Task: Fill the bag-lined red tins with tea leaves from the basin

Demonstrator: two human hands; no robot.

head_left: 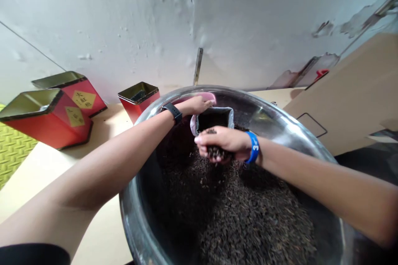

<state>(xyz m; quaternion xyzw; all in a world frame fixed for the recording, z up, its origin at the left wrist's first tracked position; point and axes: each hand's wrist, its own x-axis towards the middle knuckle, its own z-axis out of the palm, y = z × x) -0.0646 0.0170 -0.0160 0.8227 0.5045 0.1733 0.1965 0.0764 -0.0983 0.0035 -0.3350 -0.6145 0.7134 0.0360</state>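
Observation:
A large metal basin holds a bed of dark, dried tea leaves. At its far side stands a small square container with a pale plastic lining folded over its rim and dark contents inside. My left hand, with a black watch on the wrist, grips the far left edge of this container; some fingertips are hard to make out. Just in front of the opening is my right hand, wearing a blue wristband. Its fingers curl around a handful of tea leaves. Something pink shows behind my left hand.
Red tins with yellow labels lie or lean on the table at the left. Another open red tin stands beside the basin. A cardboard box is at the right. Behind rises a wall with peeling paint.

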